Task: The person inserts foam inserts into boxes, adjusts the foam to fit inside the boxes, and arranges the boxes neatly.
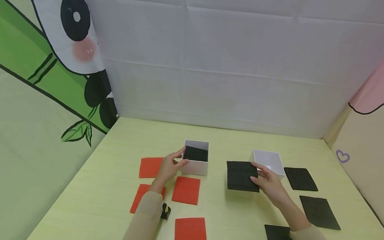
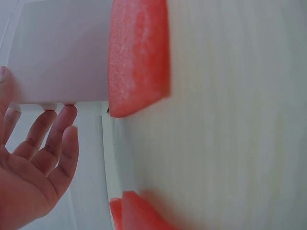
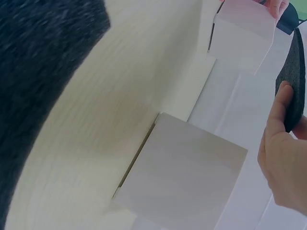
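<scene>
1. My right hand [image 1: 270,184] has the black square [image 1: 242,176], pinched by its right edge between thumb and fingers, the rest of it free.
2. Where is it? Up off the table [image 1: 228,227], in front of the right box [image 1: 269,158], covering part of that box's near left side.
3. Over to my left hand [image 1: 170,166]: thumb and fingers grip the near-left corner of the left box [image 1: 194,168], seemingly steadying it.
4. Inside that box lies a black piece [image 1: 195,154], so I read this step as mid-carry, another square on its way in.
5. The next move, I judge, calls for a swing left, levelling the square and lowering it between the walls without catching the rim.
6. Direction check! The free edge points left, towards the left box; the broad face tips up at the head camera, while the right wrist view gets it nearly edge-on. It's almost square, its slightly longer axis running left to right.
7. Further out, red pieces [image 1: 186,190] lie around my left forearm, more black pieces [image 1: 301,179] out right.
</scene>
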### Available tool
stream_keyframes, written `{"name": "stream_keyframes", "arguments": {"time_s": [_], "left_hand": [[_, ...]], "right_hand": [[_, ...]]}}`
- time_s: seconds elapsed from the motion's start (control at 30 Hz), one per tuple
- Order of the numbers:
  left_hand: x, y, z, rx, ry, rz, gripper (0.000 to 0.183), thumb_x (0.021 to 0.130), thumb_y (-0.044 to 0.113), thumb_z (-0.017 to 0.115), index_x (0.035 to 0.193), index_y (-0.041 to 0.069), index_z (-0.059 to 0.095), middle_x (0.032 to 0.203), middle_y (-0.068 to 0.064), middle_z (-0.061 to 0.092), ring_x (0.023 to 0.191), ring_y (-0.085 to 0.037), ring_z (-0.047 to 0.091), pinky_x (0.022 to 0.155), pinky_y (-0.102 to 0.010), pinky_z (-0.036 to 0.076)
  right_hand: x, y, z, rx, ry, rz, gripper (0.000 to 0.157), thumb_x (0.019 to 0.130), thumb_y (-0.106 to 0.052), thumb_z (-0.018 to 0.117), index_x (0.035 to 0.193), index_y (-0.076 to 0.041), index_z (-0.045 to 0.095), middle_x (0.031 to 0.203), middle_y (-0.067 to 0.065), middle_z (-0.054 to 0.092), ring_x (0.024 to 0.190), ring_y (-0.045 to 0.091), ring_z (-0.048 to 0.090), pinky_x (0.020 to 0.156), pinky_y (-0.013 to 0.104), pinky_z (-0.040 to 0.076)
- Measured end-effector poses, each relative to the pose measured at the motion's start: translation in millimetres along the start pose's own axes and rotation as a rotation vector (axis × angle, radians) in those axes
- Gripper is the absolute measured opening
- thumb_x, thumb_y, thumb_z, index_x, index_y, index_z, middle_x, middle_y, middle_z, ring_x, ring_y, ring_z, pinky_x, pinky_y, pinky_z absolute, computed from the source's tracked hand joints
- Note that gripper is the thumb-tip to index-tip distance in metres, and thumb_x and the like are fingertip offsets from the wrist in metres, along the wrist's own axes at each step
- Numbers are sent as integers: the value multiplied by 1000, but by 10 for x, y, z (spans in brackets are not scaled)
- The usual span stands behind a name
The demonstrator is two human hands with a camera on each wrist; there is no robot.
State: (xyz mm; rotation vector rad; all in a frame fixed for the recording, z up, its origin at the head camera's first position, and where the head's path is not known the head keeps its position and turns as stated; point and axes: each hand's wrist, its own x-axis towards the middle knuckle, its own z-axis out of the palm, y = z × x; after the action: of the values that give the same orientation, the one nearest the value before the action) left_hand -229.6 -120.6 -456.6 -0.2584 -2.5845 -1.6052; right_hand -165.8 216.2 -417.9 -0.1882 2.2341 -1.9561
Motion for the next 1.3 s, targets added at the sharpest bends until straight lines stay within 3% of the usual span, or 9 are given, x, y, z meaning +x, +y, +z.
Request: {"name": "stream_keyframes", "arguments": {"time_s": [0.2, 0.63, 0.83, 1.1, 1.3], "left_hand": [[15, -9, 3, 9, 9, 23, 57, 79, 27, 68, 132, 19, 47, 122, -9, 53, 69, -17, 53, 58, -26, 46], [-18, -23, 11, 4, -4, 10, 57, 79, 27, 68, 132, 17, 46, 123, -10, 53, 74, -19, 57, 60, -26, 47], [-13, 12, -3, -16, 4, 22, 57, 79, 26, 67, 132, 15, 47, 121, -13, 53, 68, -19, 57, 60, -28, 48], [-11, -7, 4, -13, 8, 34, 56, 79, 24, 68, 131, 16, 47, 117, -14, 56, 66, -25, 59, 56, -27, 46], [-11, -3, 7, -7, 12, 36, 57, 79, 24, 68, 131, 17, 47, 118, -11, 56, 64, -21, 56, 56, -26, 45]], "right_hand": [[90, -45, 110, 113, -21, -53, 55, 86, 6, 53, 135, 8, 27, 101, 12, 54, 83, 10, 59, 68, 24, 49], [267, -23, 276, 177, -13, -81, 54, 85, 7, 52, 135, 7, 29, 98, 10, 57, 79, 11, 61, 66, 24, 48], [393, -20, 380, 181, 58, -113, 53, 83, 10, 55, 132, 9, 34, 92, 8, 56, 77, 8, 58, 68, 21, 47], [560, -65, 527, 158, 143, -39, 51, 82, 5, 59, 130, 5, 42, 96, 11, 50, 75, 7, 56, 70, 21, 47], [707, -131, 657, 134, 172, -63, 47, 80, 6, 61, 124, 7, 47, 91, 10, 52, 74, 7, 54, 69, 21, 47]]}}
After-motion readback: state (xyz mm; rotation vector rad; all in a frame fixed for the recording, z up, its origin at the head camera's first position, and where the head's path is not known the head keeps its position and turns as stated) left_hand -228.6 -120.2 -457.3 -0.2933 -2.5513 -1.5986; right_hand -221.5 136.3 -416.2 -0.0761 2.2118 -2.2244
